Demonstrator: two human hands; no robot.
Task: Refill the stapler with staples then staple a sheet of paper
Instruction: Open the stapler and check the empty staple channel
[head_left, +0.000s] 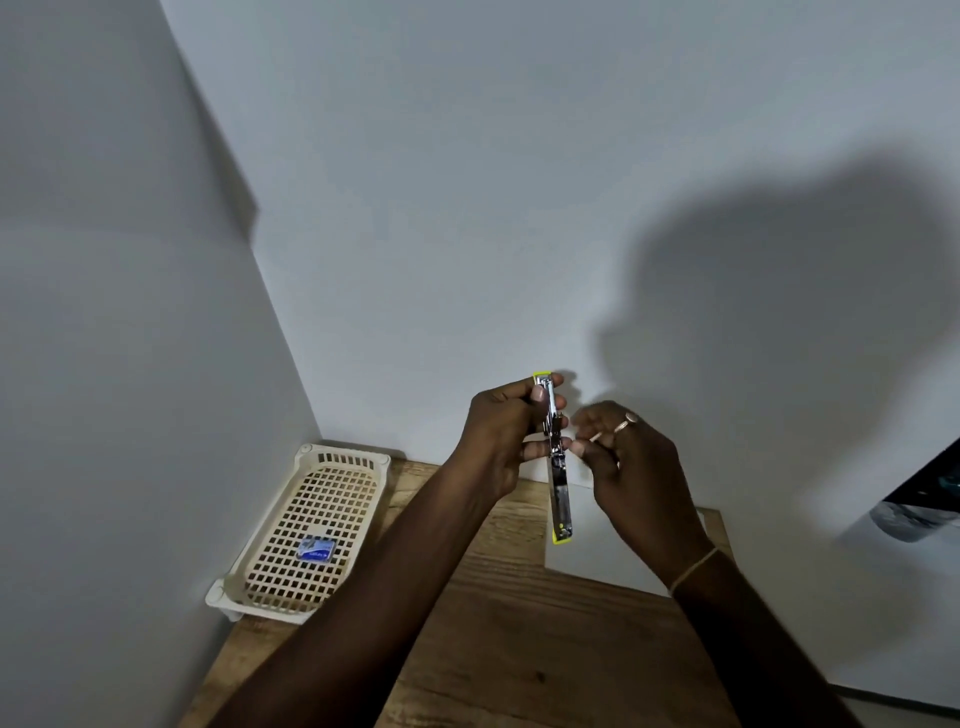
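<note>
The stapler (558, 499), silver metal with yellow ends, is swung fully open and held upright above the table. My left hand (501, 436) grips its upper half, fingers curled round the metal. My right hand (631, 457) is just to the right of the hinge, and its fingertips pinch a thin pale strip (596, 437) that looks like staples. A white sheet of paper (592, 545) lies on the wooden table under my right hand. A small blue staple box (315, 549) sits in the cream basket.
The cream lattice basket (332, 470) stands at the table's back left corner against the wall. White walls close off the left and the back. A dark object (919, 499) sits at the far right edge. The wooden table (493, 649) runs toward me.
</note>
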